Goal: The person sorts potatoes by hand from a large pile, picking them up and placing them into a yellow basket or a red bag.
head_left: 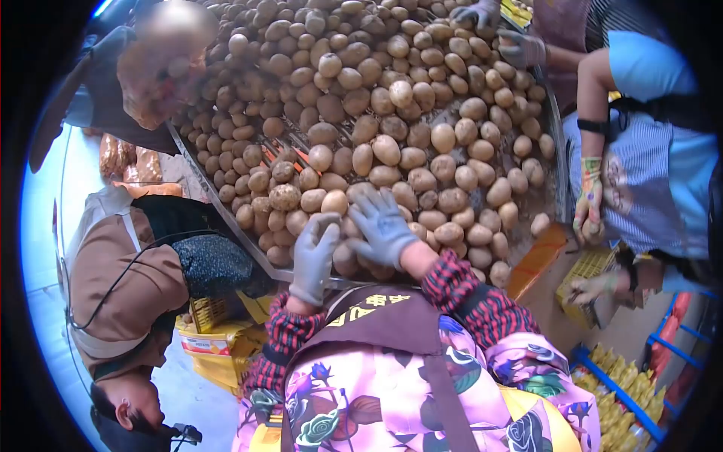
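Both of my hands wear grey work gloves and are at the near edge of a wide sorting table (260, 256) heaped with potatoes (385, 150). My right hand (380, 226) lies palm down on the potatoes, its fingers spread. To its left, my left hand (315, 256) is upright by the table's rim, fingers loosely bent and thumb apart, with nothing visible in its grasp. A potato (345, 258) sits between the two hands, and another (335, 202) lies just beyond my left fingertips. Dark slats (301, 143) show through gaps in the heap.
Gloved hands of a person (521, 49) reach in at the far right. A person in blue (651, 68) stands at the right, a hand holding a potato (593, 230), near a yellow crate (587, 275). Two people (124, 264) are on the left. Yellow bags (226, 350) stand below.
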`<state>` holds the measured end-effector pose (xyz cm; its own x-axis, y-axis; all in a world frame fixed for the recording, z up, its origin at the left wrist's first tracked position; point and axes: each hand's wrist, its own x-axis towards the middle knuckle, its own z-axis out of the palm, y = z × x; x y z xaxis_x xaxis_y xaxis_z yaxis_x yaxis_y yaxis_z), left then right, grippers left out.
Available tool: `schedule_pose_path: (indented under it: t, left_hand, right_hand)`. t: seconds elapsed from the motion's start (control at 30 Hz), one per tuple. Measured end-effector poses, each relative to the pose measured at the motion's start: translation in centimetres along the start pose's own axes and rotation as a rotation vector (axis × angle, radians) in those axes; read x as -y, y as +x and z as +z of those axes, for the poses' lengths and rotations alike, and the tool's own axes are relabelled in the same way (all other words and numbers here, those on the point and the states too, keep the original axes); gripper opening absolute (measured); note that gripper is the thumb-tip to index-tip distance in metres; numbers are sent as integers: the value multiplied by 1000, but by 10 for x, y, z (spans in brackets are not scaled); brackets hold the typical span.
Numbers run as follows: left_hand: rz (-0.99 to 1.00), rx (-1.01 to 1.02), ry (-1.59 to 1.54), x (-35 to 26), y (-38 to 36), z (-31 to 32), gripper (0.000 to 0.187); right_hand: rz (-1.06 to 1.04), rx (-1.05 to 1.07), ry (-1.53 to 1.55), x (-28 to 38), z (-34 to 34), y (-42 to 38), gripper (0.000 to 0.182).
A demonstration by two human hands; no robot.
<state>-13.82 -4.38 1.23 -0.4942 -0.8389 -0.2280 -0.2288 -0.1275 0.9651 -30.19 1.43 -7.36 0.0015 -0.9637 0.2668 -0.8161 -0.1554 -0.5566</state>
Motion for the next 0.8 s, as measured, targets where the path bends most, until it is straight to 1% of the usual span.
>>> schedule_pose_path:
  t: [0.03, 0.1, 0.13, 0.17, 0.2, 0.23, 0.27, 0.3, 0.33, 0.37, 0.4, 0.43, 0.5, 0.53, 0.57, 0.6, 0.63, 0.67, 0.7, 0.77, 0.8]
  left_hand:
    - [286, -43, 473, -2, 26, -2, 30]
    - [470, 10, 873, -20, 82, 8, 36]
    - [464, 17, 870, -16, 109, 9, 36]
    - [574, 25, 1213, -1, 139, 12, 36]
    - [688, 29, 1552, 6, 162, 19, 36]
    - [704, 35, 1536, 4, 180, 26, 36]
    - [459, 235, 1662, 3, 196, 33, 42]
    - [199, 439, 1769, 3, 209, 37, 49]
    - [198, 494, 1778, 0, 215, 37, 44]
    - [209, 504, 1775, -6, 213, 33, 44]
    - [237, 527, 1680, -14, 209, 29, 46]
    - [266, 548, 1587, -18, 205, 24, 48]
    - [473, 430, 1195, -16, 195, 14, 49]
    - [527, 366, 1039, -24, 192, 19, 50]
    - [528, 380, 1036, -31, 194, 28, 50]
    - [603, 278, 949, -36, 196, 39, 49]
    - [673, 171, 857, -36, 198, 48, 47]
    - [697, 165, 847, -29, 211, 59, 52]
    - [686, 166, 831, -30, 220, 74, 52]
    - [571, 336, 968, -41, 235, 97, 53]
    - [580, 327, 955, -41, 238, 100, 53]
  right_hand:
    - [-37, 10, 69, 3, -13, -9, 67]
    - [-50, 66, 258, 3, -41, -14, 53]
    - [-51, 83, 382, -4, -44, -17, 47]
    - [-47, 92, 499, -15, -47, -19, 42]
    - [98, 90, 571, -23, -64, -12, 37]
    - [241, 84, 638, -34, -83, -3, 32]
    - [275, -59, 539, -54, -95, 5, 29]
    - [333, -184, 538, -78, -105, 16, 29]
    - [427, -305, 462, -99, -116, 34, 24]
    - [340, -436, 316, -116, -133, 53, 21]
    - [359, -534, 172, -146, -128, 69, 20]
    - [485, -344, 165, -156, -145, 86, 22]
    - [679, -89, 58, -165, -135, 108, 29]
    - [490, -242, -168, -171, -100, 104, 34]
    - [488, -299, -196, -154, -76, 99, 44]
    - [448, -321, -92, -142, -53, 87, 54]
    - [461, -224, -175, -113, -55, 79, 60]
    - [431, -230, -135, -107, -51, 71, 60]
    - [397, -233, -96, -102, -49, 64, 60]
    - [374, -183, -118, -98, -51, 49, 58]
    - [345, -148, -132, -101, -56, 45, 55]
